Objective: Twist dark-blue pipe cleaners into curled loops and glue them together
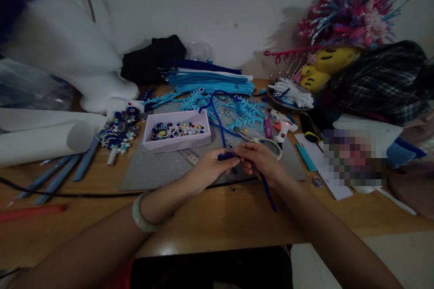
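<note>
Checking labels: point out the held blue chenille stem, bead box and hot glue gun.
Blue chenille stem (267,192): head view, lower length.
Bead box (178,142): head view, front wall.
Hot glue gun (281,132): head view, handle.

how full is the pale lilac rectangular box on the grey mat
Partly full: small multicoloured beads lie inside the box, with bare inner wall showing above them.

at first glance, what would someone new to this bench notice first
Probably the spiky pink-and-blue decoration at upper right, above the yellow plush toys. The big white mannequin head at upper left would come close behind. Then, near the middle, the left hand and right hand hold dark blue pipe cleaner just in front of the pale box of beads.
</note>
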`<state>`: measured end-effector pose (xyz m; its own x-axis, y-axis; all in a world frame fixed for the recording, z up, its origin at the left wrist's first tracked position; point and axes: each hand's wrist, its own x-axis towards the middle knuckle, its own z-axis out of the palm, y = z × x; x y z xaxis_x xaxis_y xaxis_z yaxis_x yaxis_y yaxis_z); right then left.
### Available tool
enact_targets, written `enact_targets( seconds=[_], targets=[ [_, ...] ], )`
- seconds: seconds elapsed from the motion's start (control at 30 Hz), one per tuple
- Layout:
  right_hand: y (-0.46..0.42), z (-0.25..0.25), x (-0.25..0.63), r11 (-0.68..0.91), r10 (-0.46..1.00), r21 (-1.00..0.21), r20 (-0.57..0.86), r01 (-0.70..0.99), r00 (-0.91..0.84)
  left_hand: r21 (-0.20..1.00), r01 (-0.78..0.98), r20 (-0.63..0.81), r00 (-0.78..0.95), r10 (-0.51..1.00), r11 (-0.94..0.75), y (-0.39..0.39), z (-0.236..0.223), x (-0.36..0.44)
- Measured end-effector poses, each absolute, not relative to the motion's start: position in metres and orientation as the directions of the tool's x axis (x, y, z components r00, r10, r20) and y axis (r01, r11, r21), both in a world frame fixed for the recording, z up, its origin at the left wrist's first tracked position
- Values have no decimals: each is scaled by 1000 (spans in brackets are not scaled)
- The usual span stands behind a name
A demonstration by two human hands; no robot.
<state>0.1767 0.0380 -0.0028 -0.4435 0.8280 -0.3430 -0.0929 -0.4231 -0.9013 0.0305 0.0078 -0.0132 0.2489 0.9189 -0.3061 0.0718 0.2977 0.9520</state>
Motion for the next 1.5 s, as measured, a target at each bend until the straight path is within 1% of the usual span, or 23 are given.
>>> enact_targets(
  seconds=[0.07,0.17,0.2,0.23,0.33,0.47,0.6,0.73,0.83,0.97,1.07,1.17,1.33,1.5],
  targets=[
    [40,-1,178,-380,848,-923,-323,-56,-421,958,5,-280,208,937,286,10,-18,29],
    [43,0,181,-353,835,-933,-349,71,-424,968,-74,-225,176,958,241,13,-26,26],
    [43,0,182,-357,831,-930,-357,83,-427,968,-84,-217,178,960,235,14,-27,25],
    [43,0,182,-366,830,-928,-359,70,-428,969,-87,-215,182,960,233,15,-28,25],
    [41,-1,182,-398,835,-916,-344,-41,-430,965,-69,-238,189,953,255,14,-25,26],
    [38,-2,180,-443,829,-886,-346,-138,-440,951,12,-306,194,932,309,11,-17,29],
    [36,-4,178,-484,816,-858,-371,-173,-442,947,106,-318,197,927,303,10,-16,29],
    [36,-6,175,-492,813,-857,-389,-155,-433,949,137,-306,198,931,283,11,-22,28],
    [36,-6,175,-508,805,-846,-400,-162,-438,957,97,-288,179,941,274,13,-26,27],
    [36,-3,179,-497,798,-846,-358,-193,-485,961,-50,-259,175,950,272,15,-28,28],
    [37,-4,182,-509,778,-845,-371,-163,-508,946,-133,-268,186,945,294,15,-28,29],
    [40,-6,184,-522,779,-841,-401,-143,-483,950,-130,-259,185,948,285,14,-28,29],
    [43,-8,183,-495,812,-855,-391,-156,-433,955,-22,-289,156,945,295,13,-26,27],
    [38,-10,178,-510,821,-841,-411,-184,-395,956,-118,-243,196,950,269,13,-21,30]
  ],
)
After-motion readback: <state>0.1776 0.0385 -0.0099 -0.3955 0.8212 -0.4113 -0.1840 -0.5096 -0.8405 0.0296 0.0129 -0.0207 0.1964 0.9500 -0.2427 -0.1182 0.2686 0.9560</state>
